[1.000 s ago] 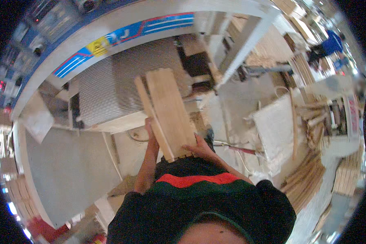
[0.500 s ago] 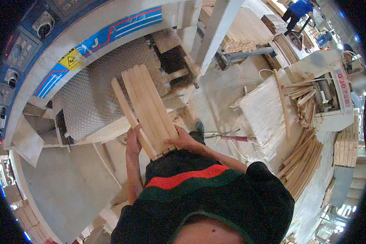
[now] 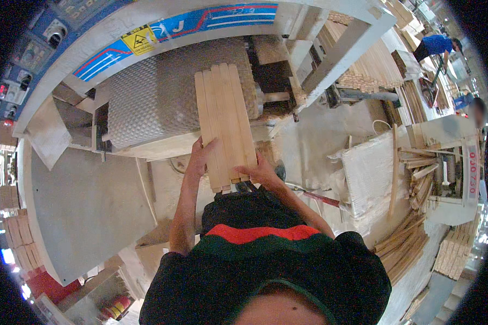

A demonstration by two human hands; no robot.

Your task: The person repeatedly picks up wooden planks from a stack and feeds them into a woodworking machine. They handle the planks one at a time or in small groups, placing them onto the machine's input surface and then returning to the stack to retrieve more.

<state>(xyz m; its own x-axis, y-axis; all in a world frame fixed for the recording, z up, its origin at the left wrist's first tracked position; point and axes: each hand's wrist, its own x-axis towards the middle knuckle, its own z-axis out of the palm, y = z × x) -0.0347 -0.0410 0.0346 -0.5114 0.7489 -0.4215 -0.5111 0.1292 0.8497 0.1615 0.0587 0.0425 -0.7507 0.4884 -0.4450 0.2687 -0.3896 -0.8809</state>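
Note:
A bundle of several pale wooden strips [image 3: 226, 119] lies side by side between my hands, its far end over the textured conveyor belt [image 3: 152, 92] of the machine. On the bundle's left edge my left hand [image 3: 202, 154] is closed, thumb on the top face. My right hand [image 3: 259, 170] grips the right edge near the close end, with its thumb over the top. The strips touch along their lengths, and their near ends are slightly uneven, close to my body. Fingers beneath the wood are hidden.
A machine frame with a blue control panel [image 3: 54, 35] rises at the far left. Grey sheet metal [image 3: 87, 211] stands at left. To the right are a white-wrapped stack [image 3: 366, 173], loose wooden strips [image 3: 401, 246] and a pale machine [image 3: 450, 132]. A person in blue [image 3: 436, 46] works farther off.
The leftmost strip, which stood apart from the others, now lies against them. The bundle points straighter ahead, and both hands have moved with it. The view has turned.

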